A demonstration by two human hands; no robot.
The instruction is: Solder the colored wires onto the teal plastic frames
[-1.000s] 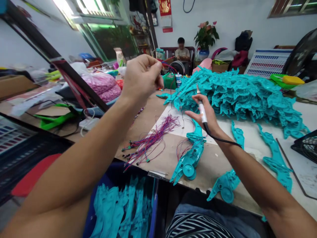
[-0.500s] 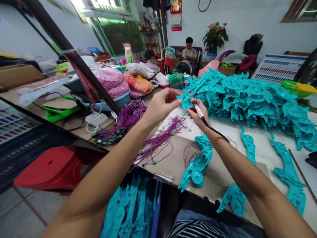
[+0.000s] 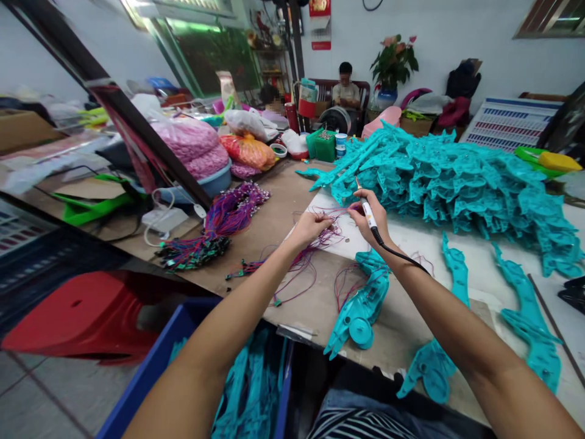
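Observation:
My right hand (image 3: 377, 224) is closed around a soldering iron (image 3: 367, 213) with a white handle; its tip points up and away from me, and a black cord runs back over the forearm. Thin wires also reach the fingertips of that hand. My left hand (image 3: 312, 228) pinches thin red and purple wires (image 3: 336, 214) just above a loose bunch on the table. Below my hands lies a teal plastic part (image 3: 368, 299) with wires beside it. Two longer teal parts (image 3: 456, 268) (image 3: 525, 305) lie to the right.
A large heap of teal parts (image 3: 457, 189) covers the table's far right. Bundled wires with connectors (image 3: 219, 225) lie at left, near a white power strip (image 3: 164, 219) and a slanting dark post (image 3: 150, 146). A blue crate (image 3: 137, 396) of teal parts and a red stool (image 3: 77, 317) stand below.
My left hand has come down from beside the teal heap to the loose wires and pinches them. My right hand keeps the soldering iron, slightly lower. The view has shifted a little.

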